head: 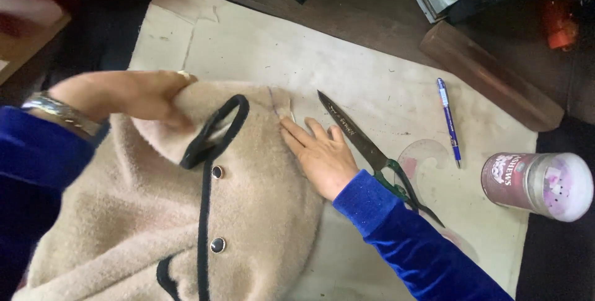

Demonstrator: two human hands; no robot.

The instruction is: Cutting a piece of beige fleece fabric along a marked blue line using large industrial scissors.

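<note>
A fuzzy beige coat (260,214) with black piping and dark round buttons lies on a stained cream cloth (347,59). The left hand (130,93) pinches its collar; the right hand (322,155) presses flat, fingers open, holding nothing. Scissors (365,149), a pen (448,120) and a jar (536,184) lie nearby on the dark wooden table (365,9).

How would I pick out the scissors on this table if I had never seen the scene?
Start at the pale paper sheet covering the dark table. Just right of the beige fuzzy jacket and the right hand pressed flat on it lie the scissors. Their long dark blades and green handles set them apart from the blue pen and the clear curved ruler beside them.
</note>
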